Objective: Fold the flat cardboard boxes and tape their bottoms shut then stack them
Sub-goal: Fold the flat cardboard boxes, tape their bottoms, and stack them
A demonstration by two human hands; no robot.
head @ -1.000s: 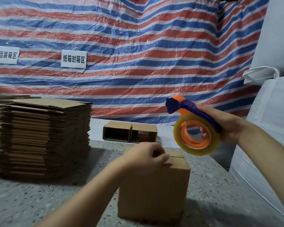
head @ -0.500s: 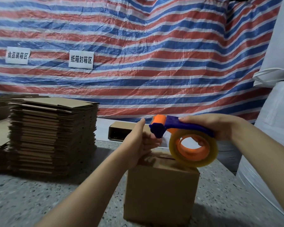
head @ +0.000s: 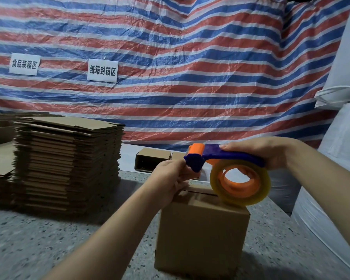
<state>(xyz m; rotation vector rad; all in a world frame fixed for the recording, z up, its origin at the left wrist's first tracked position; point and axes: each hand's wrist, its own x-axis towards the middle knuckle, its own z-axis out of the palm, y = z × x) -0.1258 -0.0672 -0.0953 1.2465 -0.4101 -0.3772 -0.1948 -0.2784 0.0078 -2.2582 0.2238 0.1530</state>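
Right, here I am with one folded box standing on the speckled table, its flaps closed on top with the seam between them showing bare: I see no tape on it. My right hand is wrapped round the blue handle of the tape dispenser, and the roll of clear tape hangs just above the near right part of the box top, maybe touching it (hard to tell from this angle). My left hand is up at the dispenser's front end, fingers curled and pinching there, at the loose tape end I'd judge, though the tape itself is too clear to make out. The heel of that hand sits at the box's top left edge.

So where does that leave the job? This box is folded but, as I read it, not sealed; the strip has to be laid across that seam and cut. Behind it, two made-up boxes lie on their sides near the striped tarp, side by side, not stacked as far as I can see. And to my left stands a tall pile of flat cardboard boxes, with more flats beyond it, all waiting. Plenty left, I'd say: most of the work is ahead.
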